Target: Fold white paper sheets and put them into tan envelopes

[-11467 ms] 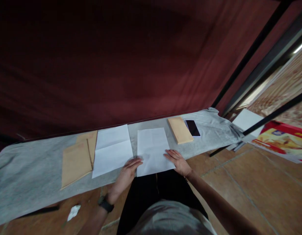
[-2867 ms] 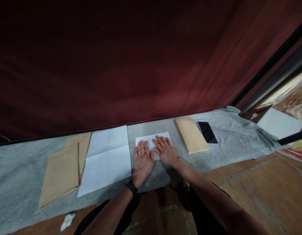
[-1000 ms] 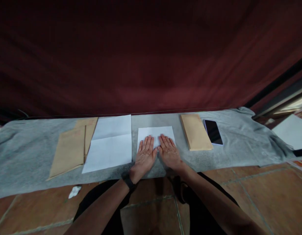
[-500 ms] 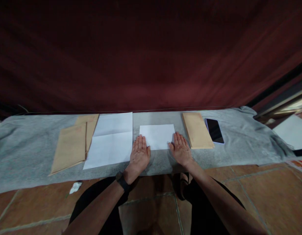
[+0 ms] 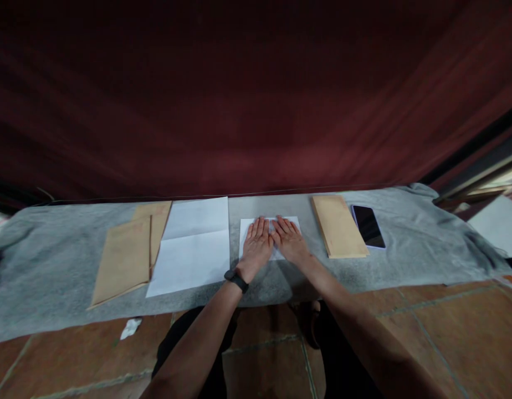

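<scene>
A small white sheet of paper, apparently folded [image 5: 243, 235], lies flat on the grey cloth [image 5: 276, 282] in front of me. My left hand [image 5: 258, 241] rests flat on its left and middle part, fingers stretched away from me. Beside it, my right hand [image 5: 289, 239] presses flat on the right part, and the two hands nearly meet at the centre. Much of the paper is hidden under them. To the left lies a larger white sheet [image 5: 193, 257] with a crease across it.
Brown envelopes [image 5: 123, 257] overlap at the left. A stack of brown envelopes [image 5: 339, 227] lies to the right, with a phone [image 5: 368, 227] next to it. Dark red fabric [image 5: 256, 111] hangs behind. A crumpled white scrap [image 5: 131, 328] is on the tiled floor [image 5: 85, 354].
Both hands have slid inward from the paper's left and right edges onto its middle. The view has shifted slightly; the other papers and the phone stay in place.
</scene>
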`<state>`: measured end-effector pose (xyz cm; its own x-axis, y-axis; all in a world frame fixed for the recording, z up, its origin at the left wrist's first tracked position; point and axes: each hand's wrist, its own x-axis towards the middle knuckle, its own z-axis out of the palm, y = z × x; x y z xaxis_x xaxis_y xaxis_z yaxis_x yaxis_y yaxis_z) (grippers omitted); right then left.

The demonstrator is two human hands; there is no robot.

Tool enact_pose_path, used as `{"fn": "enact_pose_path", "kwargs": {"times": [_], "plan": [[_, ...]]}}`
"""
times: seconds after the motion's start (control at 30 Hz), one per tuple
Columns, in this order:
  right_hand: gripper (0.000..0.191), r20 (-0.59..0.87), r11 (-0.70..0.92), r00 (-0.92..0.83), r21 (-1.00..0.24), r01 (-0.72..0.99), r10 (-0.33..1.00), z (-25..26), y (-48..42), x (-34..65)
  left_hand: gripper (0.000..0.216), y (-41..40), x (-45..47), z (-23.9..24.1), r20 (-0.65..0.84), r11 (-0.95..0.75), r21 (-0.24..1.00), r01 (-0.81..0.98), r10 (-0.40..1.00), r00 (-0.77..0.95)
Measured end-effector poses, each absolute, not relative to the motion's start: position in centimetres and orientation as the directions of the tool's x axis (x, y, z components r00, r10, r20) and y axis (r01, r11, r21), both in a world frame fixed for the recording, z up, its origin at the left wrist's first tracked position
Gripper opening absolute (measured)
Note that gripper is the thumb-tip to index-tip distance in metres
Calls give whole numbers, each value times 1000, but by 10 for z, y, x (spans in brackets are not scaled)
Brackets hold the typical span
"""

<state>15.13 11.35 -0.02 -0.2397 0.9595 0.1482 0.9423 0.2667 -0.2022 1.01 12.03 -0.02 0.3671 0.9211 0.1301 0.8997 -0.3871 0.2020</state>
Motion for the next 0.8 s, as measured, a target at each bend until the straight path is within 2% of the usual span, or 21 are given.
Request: {"fn": "enact_pose_path", "kwargs": {"times": [0.13, 0.47, 0.7, 0.8], "plan": [[52, 196, 237, -204, -162, 958, 959, -9, 112, 159, 59, 120, 5, -8, 173, -381, 178, 907, 920, 352], [59, 279, 134, -102, -101, 986, 955, -18, 107, 177, 63, 121, -10, -5, 157, -221, 135, 966, 967, 200], [60, 274, -11, 46, -128, 992, 961, -14, 99, 187, 60, 116, -22, -2, 186, -140, 155, 978, 976, 110], [60, 267, -5, 51, -170, 985, 962, -4, 90, 185, 59, 103, -16, 5, 247, -216, 166, 962, 954, 171]]}}
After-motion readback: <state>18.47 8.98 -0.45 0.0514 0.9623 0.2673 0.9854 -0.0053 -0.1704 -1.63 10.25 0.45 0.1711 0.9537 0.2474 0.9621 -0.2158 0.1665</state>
